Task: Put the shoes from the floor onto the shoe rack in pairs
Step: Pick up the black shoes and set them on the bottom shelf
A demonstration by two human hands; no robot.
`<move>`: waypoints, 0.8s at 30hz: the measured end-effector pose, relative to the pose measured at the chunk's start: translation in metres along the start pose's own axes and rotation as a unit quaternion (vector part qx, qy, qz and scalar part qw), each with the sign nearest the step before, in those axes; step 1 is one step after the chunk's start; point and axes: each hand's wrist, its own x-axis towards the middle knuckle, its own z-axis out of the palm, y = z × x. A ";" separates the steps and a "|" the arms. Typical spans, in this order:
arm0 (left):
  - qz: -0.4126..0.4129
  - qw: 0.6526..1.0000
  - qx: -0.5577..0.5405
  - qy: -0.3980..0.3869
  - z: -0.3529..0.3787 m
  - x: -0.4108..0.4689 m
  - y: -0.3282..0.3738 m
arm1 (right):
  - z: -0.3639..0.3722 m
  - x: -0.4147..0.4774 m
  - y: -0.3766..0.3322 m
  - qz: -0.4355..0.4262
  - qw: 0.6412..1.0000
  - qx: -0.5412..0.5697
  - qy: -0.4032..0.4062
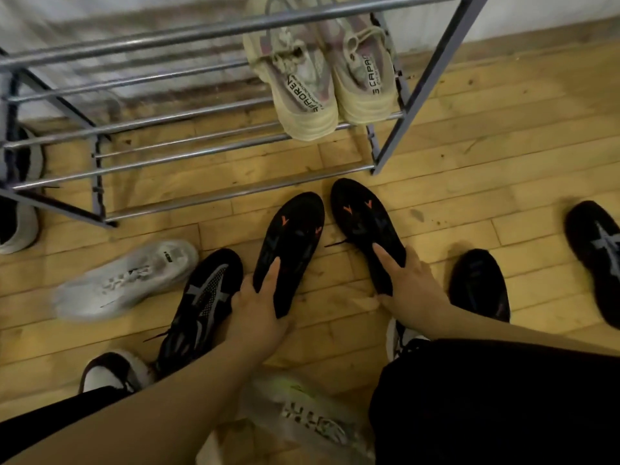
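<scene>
Two black shoes with orange marks lie side by side in front of the metal shoe rack (214, 146). My left hand (258, 310) grips the heel of the left black-and-orange shoe (292, 236), index finger laid along its top. My right hand (409, 280) grips the heel of the right black-and-orange shoe (362, 223) the same way. A beige pair of sneakers (322, 82) sits on the rack's middle shelf at the right end.
On the wooden floor lie a pale grey sneaker (127, 276), a black-and-grey sneaker (201, 307), two more black shoes at right (479, 283) (597, 256), a light sneaker with green (302, 411) near my legs, and a grey-and-black shoe (20, 213) left of the rack.
</scene>
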 end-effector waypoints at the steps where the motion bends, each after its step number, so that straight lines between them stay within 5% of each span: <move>1: 0.000 1.000 0.007 0.003 -0.002 0.003 0.002 | -0.001 0.001 0.002 -0.005 1.000 -0.005 0.006; 17: 0.049 0.972 -0.209 0.092 -0.016 -0.021 -0.012 | -0.004 -0.040 -0.019 -0.055 0.986 0.079 0.135; 24: 0.036 0.965 -0.231 0.119 -0.028 -0.007 -0.002 | -0.032 0.023 -0.051 -0.070 0.981 0.060 0.170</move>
